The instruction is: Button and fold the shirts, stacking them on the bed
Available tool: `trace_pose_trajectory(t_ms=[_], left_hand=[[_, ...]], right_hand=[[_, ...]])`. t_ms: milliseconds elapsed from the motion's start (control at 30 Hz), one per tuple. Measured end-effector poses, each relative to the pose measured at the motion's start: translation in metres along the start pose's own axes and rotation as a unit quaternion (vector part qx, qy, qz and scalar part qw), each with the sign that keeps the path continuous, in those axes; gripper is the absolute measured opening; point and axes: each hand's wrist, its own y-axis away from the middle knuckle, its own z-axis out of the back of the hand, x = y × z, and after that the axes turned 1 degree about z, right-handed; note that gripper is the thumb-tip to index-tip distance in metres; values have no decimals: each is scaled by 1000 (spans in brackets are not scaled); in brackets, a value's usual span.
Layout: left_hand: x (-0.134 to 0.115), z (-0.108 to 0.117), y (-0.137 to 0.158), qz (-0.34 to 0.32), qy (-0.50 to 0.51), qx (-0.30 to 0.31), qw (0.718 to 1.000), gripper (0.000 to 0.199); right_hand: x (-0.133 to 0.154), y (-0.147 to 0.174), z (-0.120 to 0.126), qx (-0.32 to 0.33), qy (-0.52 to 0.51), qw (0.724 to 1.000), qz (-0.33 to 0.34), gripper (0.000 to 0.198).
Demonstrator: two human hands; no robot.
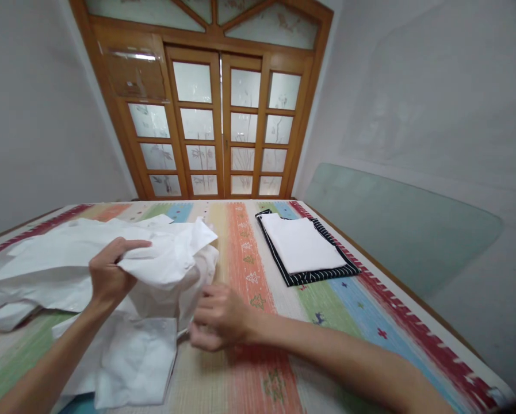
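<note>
A rumpled white shirt (59,241) with a collar spreads across the left half of the patterned cloth. My left hand (113,270) is closed on it, lifting a fold of the fabric near the collar. A sleeve with a cuff (137,356) hangs toward me, flat on the cloth. At the shirt's right edge is my right hand (221,316), slightly blurred, its fingers curled into a pinch against the fabric. The fingertips of the right hand are partly hidden.
To the right lies a folded white garment (303,244) on top of a folded black garment with white stripes (301,280). A colourful striped cloth (275,368) covers the table. A pale green glass panel (396,218) leans against the right wall; wooden glazed doors (223,115) stand behind.
</note>
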Motion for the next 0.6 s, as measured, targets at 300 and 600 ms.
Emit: trace_pose_trajectory(t_ms=[300, 600], left_hand=[[56, 11, 12, 24, -81, 7, 996, 22], [92, -10, 34, 91, -79, -1, 993, 21]], right_hand=[[-90, -13, 11, -144, -208, 881, -401, 28], [-153, -42, -37, -144, -251, 898, -331, 64]])
